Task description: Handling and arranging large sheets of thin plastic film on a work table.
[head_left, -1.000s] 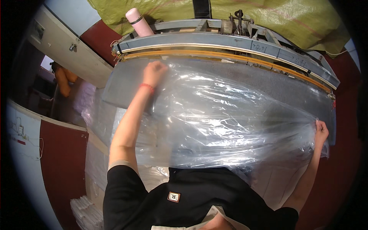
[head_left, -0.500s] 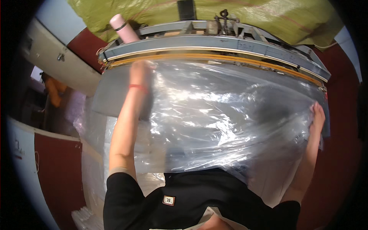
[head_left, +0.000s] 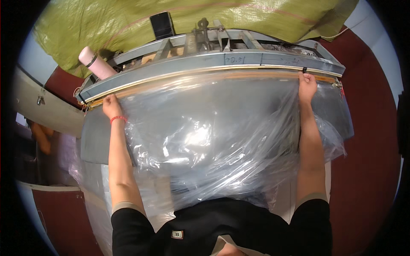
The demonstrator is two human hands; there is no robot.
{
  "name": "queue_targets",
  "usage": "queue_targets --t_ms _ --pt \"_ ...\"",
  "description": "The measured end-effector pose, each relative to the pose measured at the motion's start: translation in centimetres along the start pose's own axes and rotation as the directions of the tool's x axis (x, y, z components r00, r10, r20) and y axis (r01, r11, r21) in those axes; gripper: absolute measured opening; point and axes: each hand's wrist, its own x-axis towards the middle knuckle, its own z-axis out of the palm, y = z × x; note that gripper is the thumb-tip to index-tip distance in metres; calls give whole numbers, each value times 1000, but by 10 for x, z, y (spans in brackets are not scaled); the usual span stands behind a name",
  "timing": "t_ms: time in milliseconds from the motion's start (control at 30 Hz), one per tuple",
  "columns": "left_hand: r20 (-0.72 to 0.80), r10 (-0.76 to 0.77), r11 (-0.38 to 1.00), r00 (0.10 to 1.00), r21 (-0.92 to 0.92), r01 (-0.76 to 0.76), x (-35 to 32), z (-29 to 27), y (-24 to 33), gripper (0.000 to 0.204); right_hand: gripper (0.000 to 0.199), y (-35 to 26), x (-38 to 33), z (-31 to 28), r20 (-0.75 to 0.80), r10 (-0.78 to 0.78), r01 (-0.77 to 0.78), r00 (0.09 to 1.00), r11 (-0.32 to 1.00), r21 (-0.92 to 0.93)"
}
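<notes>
A wide sheet of clear plastic film (head_left: 192, 138) lies wrinkled and shiny over a dark grey work surface (head_left: 95, 138) and comes down to my body. My left hand (head_left: 112, 107), with a red bracelet at the wrist, is closed on the film's far left corner. At the far right my right hand (head_left: 307, 87) pinches the film's far edge, thumb and fingers together. Both hands are beside the orange strip (head_left: 239, 75) that runs under a long grey metal bar (head_left: 188, 65). A loose flap of film hangs out to the right of my right forearm.
Behind the bar is a metal frame with a clamp-like fitting (head_left: 204, 34). A pink bottle (head_left: 97, 64) leans at its left end, and a dark phone-like slab (head_left: 162, 25) rests against yellow-green woven sheeting (head_left: 265, 17). A pale cabinet door (head_left: 47, 96) stands at left.
My right hand has moved inward and away from me, from the right side to the bar, taking the film with it. My left hand now grips the left corner. The view has shifted.
</notes>
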Motion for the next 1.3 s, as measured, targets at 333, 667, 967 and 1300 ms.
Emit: queue_targets --t_ms 333,667,967,1300 --pt "-226 -199 973 954 -159 165 9 0 21 15 15 -26 18 1 -73 152 -146 986 986 83" --pt "304 -62 989 951 -108 99 8 -30 23 9 25 -72 21 -57 174 -10 37 985 987 -154" --pt "-69 531 680 845 629 -376 -140 -148 106 27 54 -4 -64 -301 -450 -430 15 783 736 -677" --pt "975 129 933 -181 -181 -311 -385 -77 101 31 37 55 -109 -295 -97 548 -416 830 727 546"
